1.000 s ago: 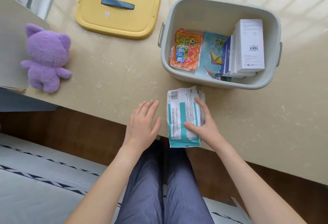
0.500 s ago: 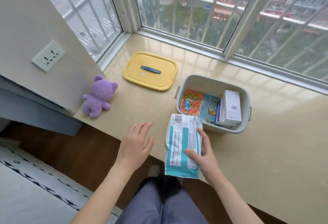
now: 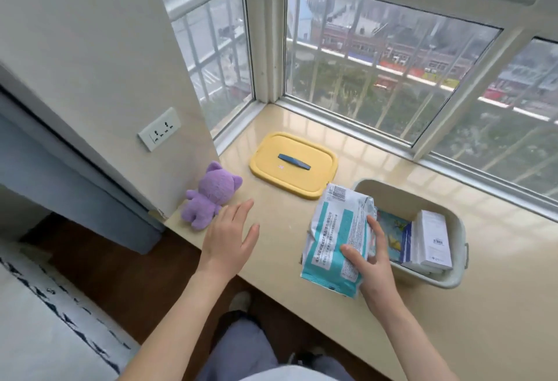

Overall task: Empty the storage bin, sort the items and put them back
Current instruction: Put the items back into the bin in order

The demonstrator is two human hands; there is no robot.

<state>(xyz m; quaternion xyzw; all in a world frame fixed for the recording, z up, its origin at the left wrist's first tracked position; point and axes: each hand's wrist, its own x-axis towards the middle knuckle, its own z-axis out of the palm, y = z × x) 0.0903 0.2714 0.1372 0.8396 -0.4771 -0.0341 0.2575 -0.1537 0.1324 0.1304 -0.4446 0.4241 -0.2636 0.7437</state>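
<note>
Near the lower centre of the frame, the right hand [image 3: 373, 263] is gripping a white-and-teal packet [image 3: 335, 239]. Its thumb is lying across the printed front and its fingers are curling round the right edge. The packet is being held tilted, just left of the storage bin [image 3: 428, 279] and overlapping the bin's near-left corner in the picture. Whether its lower edge is touching the tabletop [image 3: 302, 260] cannot be told.

The left hand [image 3: 228, 237] is hovering palm down over the tabletop's front edge, left of centre, with fingers straight, slightly spread and holding nothing.

The pale grey-green bin is sitting uncovered on the tabletop at the right of the frame. A white box [image 3: 434, 240] is standing inside it against the right wall, with a colourful paper pack [image 3: 391, 235] showing beside it.

A yellow lid [image 3: 293, 166] with a dark blue handle is lying flat at the centre, up and left of the bin. A purple plush toy [image 3: 211, 196] is resting by the wall at centre left, near the left hand's fingertips.
</note>
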